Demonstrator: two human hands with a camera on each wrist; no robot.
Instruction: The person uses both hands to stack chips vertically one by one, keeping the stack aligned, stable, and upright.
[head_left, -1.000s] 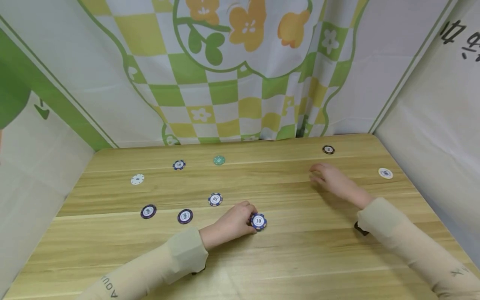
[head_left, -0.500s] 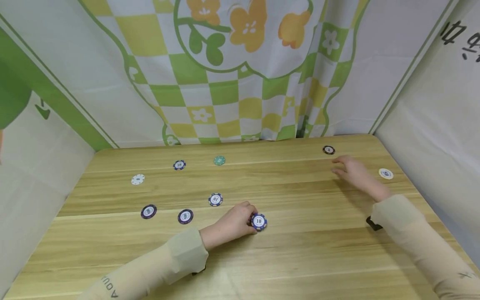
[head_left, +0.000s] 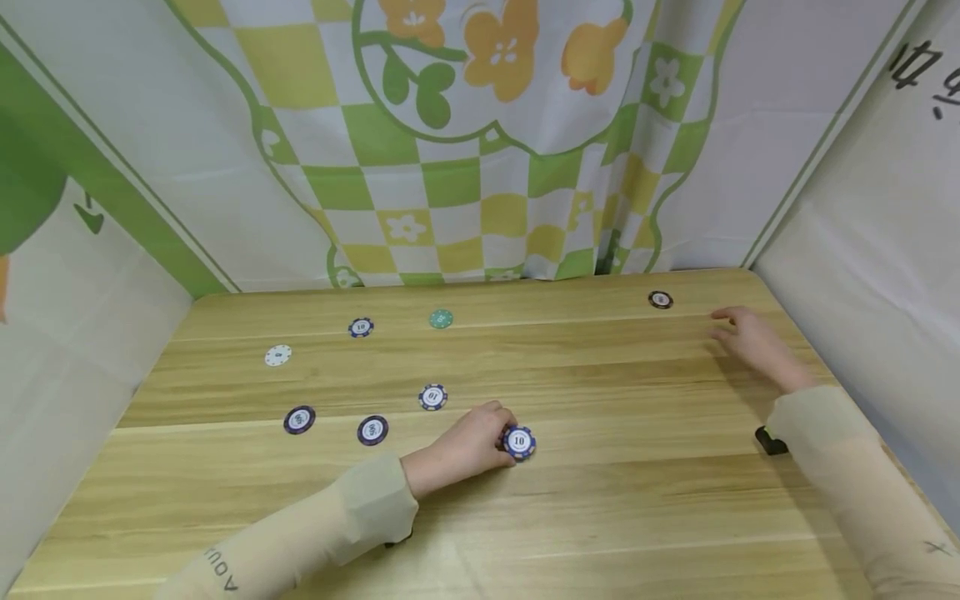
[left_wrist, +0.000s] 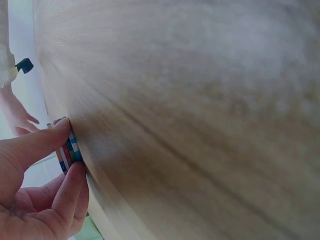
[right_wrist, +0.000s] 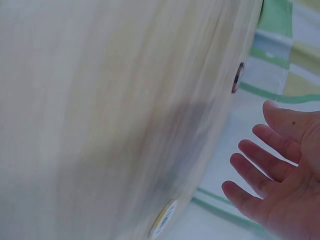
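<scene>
With the left hand (head_left: 467, 442) we are pinching a chip stack (head_left: 520, 442) at the middle of the bench (head_left: 600, 517); the right hand (head_left: 759, 344) is hovering, fingers spread, holding nothing. We are judging the step as collecting loose chips (head_left: 372, 430), the next move probably calling for lowering the right hand to pinch the white chip (right_wrist: 164, 219) nearby.

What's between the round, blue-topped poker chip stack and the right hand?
The head view shows only bare wooden tabletop between the stack and right hand.

smooth wood-grained tabletop (head_left: 600, 517), creased printed cloth curtain (head_left: 450, 183), smooth plastic-looking chips (head_left: 519, 443), matt cloth sleeves (head_left: 300, 529)
</scene>
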